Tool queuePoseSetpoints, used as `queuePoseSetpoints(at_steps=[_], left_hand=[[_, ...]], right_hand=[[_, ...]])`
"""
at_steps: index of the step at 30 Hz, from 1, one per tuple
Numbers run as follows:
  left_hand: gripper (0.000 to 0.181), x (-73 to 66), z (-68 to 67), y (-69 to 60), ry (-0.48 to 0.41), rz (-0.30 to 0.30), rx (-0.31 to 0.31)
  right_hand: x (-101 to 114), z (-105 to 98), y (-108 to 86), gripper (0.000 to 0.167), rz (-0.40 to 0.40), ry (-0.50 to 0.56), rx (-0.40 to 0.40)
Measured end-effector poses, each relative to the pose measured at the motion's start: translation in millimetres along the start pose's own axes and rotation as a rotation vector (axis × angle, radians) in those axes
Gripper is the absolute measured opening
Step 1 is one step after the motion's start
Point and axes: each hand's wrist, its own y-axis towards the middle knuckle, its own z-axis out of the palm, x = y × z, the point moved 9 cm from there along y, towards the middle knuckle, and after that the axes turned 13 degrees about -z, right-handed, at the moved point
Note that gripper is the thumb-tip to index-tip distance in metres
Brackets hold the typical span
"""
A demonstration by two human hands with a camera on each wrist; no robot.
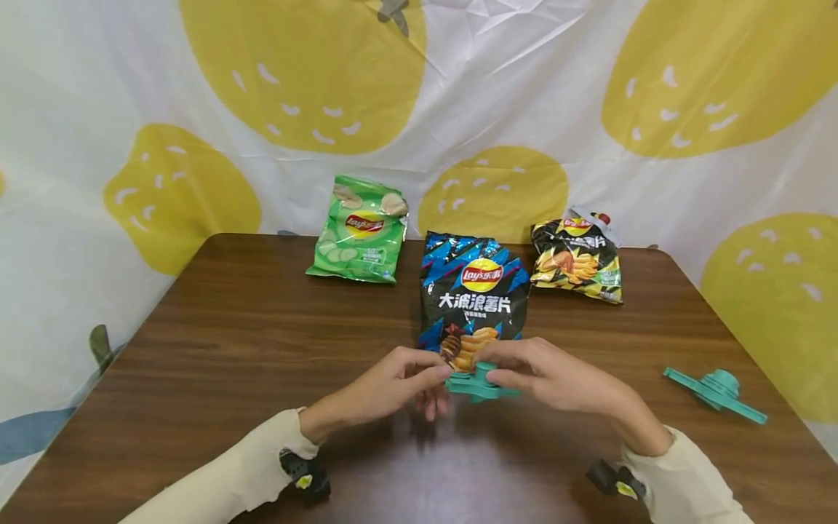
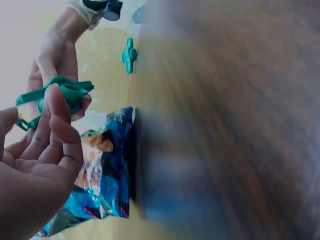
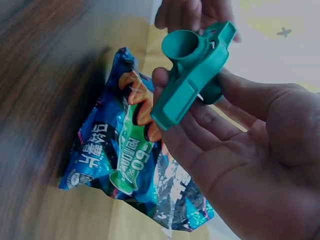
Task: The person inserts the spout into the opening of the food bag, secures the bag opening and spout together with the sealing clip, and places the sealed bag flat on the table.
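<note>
A teal bag clip with a round spout is held between both hands just above the table, in front of the blue-and-black chip bag. My right hand grips the clip by its spout side, thumb and fingers around it in the right wrist view. The left hand pinches the clip's left end between thumb and fingers. In the left wrist view, the clip's two bars stand apart at that end. The chip bag lies behind the hands, its lower edge partly hidden by them.
A second teal spout clip lies on the wooden table at the right. A green chip bag is at the back left, a black-and-yellow one at the back right. Behind hangs a lemon-patterned cloth.
</note>
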Motion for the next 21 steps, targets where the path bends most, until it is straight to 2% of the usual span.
queuePoseSetpoints(at_steps=[3, 7, 9, 12, 15, 18, 21], left_hand=[[0.028, 3.4, -8.0, 0.6, 0.081, -0.023, -0.082], [0.019, -0.3, -12.4, -0.1, 0.312, 0.001, -0.207], [0.016, -3.9, -13.0, -1.0, 0.419, 0.027, -0.247], [0.015, -6.6, -14.0, -1.7, 0.524, 0.057, -0.259], [0.015, -7.5, -13.9, -2.7, 0.592, 0.092, -0.243], [0.013, -8.8, -12.0, -4.1, 0.676, 0.143, -0.228], [0.011, -8.8, -9.5, -5.7, 0.781, 0.167, -0.232]], right_hand=[[0, 1, -0.5, 0.030, 0.043, -0.015, 0.015], [2, 4, 2.0, 0.028, 0.039, -0.073, 0.002], [3, 4, 4.0, 0.026, 0.026, -0.101, -0.030], [5, 1, 5.9, 0.028, 0.007, -0.148, -0.098], [7, -3, 6.8, 0.028, -0.016, -0.174, -0.160], [9, -6, 7.1, 0.027, -0.036, -0.204, -0.204], [10, -11, 7.5, 0.026, -0.026, -0.215, -0.238]])
